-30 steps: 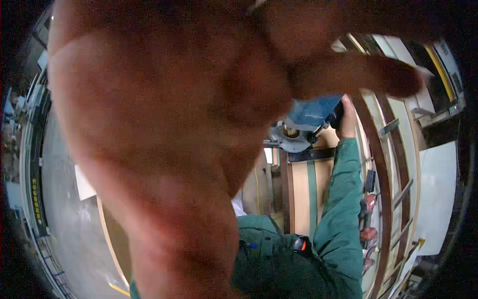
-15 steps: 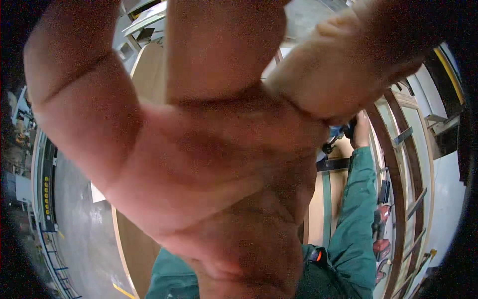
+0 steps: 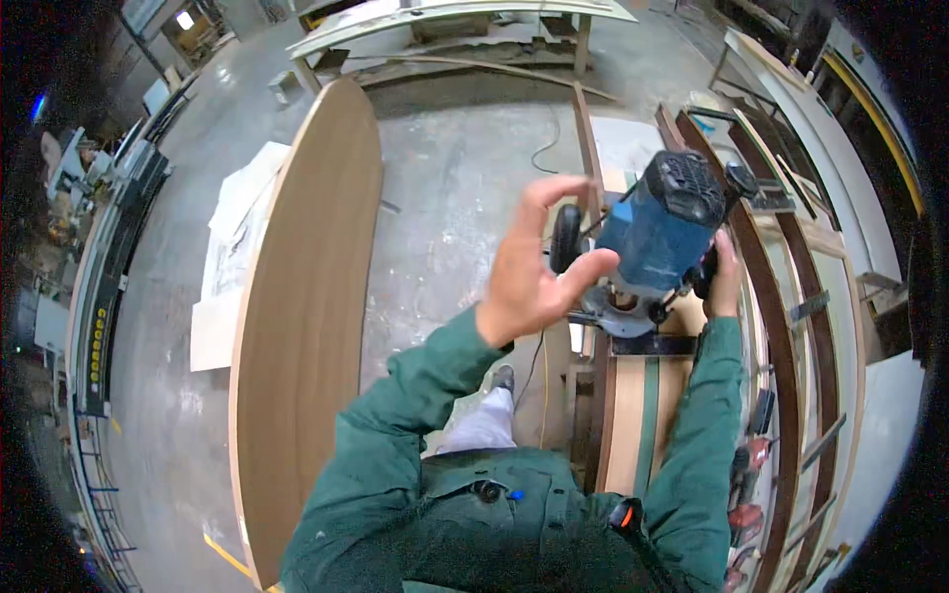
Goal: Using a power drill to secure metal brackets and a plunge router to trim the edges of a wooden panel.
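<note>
A blue plunge router [image 3: 657, 232] with a black vented top stands upright on a wooden workpiece [image 3: 633, 405] that carries a green strip. My right hand [image 3: 727, 277] is closed round the handle on the router's right side; the motor body hides part of the fingers. To the left of the router, my left hand [image 3: 534, 262] is open, thumb and fingers apart and curved toward the black left knob [image 3: 565, 238]. Whether it touches the knob, I cannot tell. Beneath the router's base lies a dark crossbar [image 3: 654, 346].
A large wooden panel [image 3: 306, 296] with a rounded end stands at my left. Paper sheets [image 3: 237, 237] lie beyond it. Red tools [image 3: 746, 519] sit along the right, beside long dark rails [image 3: 776, 395]. A workbench [image 3: 455, 15] stands far ahead, and a cable [image 3: 534, 371] hangs below the router.
My left hand, which filled much of the picture close to the camera, has come down beside the router. My right hand stays on its handle.
</note>
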Action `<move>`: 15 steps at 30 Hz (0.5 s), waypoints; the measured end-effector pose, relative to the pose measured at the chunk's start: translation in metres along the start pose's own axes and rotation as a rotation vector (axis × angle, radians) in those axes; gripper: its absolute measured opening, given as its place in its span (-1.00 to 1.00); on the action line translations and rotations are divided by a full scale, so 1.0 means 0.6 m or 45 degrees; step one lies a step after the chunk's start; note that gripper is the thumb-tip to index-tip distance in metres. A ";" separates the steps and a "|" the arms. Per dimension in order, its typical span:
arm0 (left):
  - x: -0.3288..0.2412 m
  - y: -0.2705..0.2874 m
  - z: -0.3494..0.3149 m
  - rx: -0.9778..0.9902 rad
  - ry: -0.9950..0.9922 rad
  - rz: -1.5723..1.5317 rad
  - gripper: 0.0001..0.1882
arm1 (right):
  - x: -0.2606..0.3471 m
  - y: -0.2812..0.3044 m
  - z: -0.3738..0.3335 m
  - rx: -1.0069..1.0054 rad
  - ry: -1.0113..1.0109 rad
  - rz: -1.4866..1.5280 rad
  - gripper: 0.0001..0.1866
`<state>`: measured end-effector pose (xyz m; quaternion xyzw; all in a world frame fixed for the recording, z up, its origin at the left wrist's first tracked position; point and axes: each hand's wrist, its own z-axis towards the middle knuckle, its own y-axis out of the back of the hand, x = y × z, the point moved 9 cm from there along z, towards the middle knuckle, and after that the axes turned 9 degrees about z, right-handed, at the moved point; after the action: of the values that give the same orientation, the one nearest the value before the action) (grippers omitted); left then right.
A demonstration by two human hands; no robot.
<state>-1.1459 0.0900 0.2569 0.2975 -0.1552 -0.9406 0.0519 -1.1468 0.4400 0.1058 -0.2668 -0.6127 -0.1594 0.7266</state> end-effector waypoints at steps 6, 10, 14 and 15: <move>0.211 -0.147 -0.108 0.268 0.928 -0.350 -0.54 | 0.007 0.009 -0.016 -0.043 -0.100 -0.020 -0.57; 0.248 -0.169 -0.117 0.116 1.076 -0.534 -0.53 | 0.003 -0.001 -0.007 -0.042 -0.090 0.055 -0.56; 0.281 -0.176 -0.079 0.065 0.940 -0.546 -0.56 | -0.030 -0.007 0.013 0.121 -0.285 0.198 -0.60; 0.279 -0.175 -0.075 0.020 0.879 -0.556 -0.55 | -0.031 -0.008 0.012 0.149 -0.302 0.218 -0.61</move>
<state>-1.2575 0.1460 0.0974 0.6221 -0.0688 -0.7731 -0.1022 -1.1591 0.4385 0.0891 -0.2923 -0.6775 -0.0281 0.6743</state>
